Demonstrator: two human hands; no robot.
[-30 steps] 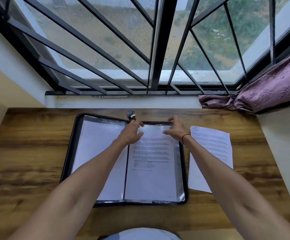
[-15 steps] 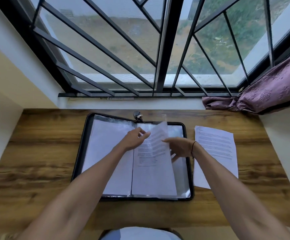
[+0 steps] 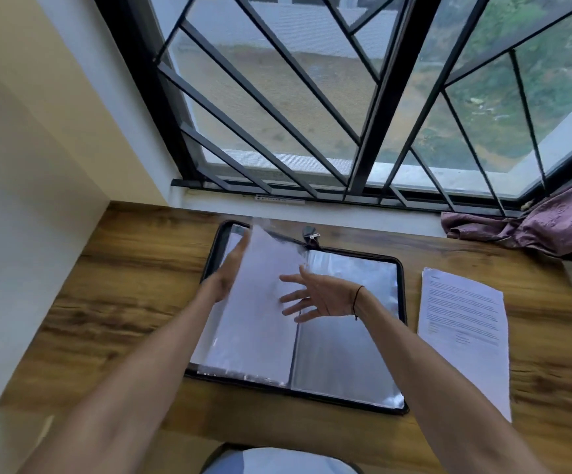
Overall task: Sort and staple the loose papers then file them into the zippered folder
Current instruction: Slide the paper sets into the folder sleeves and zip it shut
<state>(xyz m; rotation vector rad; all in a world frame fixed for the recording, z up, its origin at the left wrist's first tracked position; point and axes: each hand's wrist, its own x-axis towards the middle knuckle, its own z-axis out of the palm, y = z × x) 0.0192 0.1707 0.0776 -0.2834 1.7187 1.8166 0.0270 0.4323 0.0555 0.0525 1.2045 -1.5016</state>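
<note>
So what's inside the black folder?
The folder lies open, showing shiny plastic sleeves. The left hand is turning one sleeve with white paper inside. The sleeves underneath are covered, so I can't tell what they hold.

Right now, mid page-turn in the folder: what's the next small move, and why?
Probably lay the turning sleeve flat onto the left side of the zippered folder. It stands partly raised between the open left hand and open right hand, neither gripping it. The clear sleeve on the right looks empty, and a printed paper stack waits on the table beside the folder.
</note>
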